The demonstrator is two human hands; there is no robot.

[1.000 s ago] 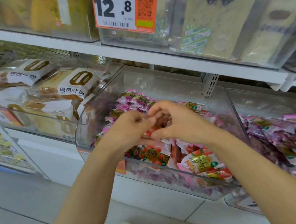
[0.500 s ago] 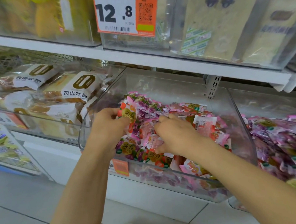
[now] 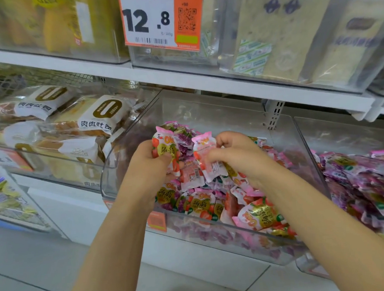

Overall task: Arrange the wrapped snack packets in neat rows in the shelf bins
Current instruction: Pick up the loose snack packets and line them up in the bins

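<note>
- Grip of the left hand: fingers curled round 1 strawberry-print packet, with a fingertip pressed across its gold label. The packet stands upright above the heap.
- Right hand pinches 1 pale pink packet by its lower half, so that the crimped top edge points up. Blur hides exactly how the fingers lie.
- The 2 held packets sit just beside each other between the hands. I cannot tell whether they touch.
- Both hands hover inside the middle clear bin, and both forearms cross its front lip.
- Below them lies a loose heap of snack packets, with red strawberry prints near the front and purple grape prints behind and underneath. They lie at mixed angles, not in rows.
- An orange label is fixed to the bin's front, at its left end.
- The right-hand bin holds a pile of purple packets.
- The left-hand bin holds wrapped bread packs with brown-and-white labels.
- A white shelf edge runs above the 3 bins. Over it hangs a price tag reading 12.8, with an orange side panel and a QR code.
- Pale floor tiles show at the lower left.
</note>
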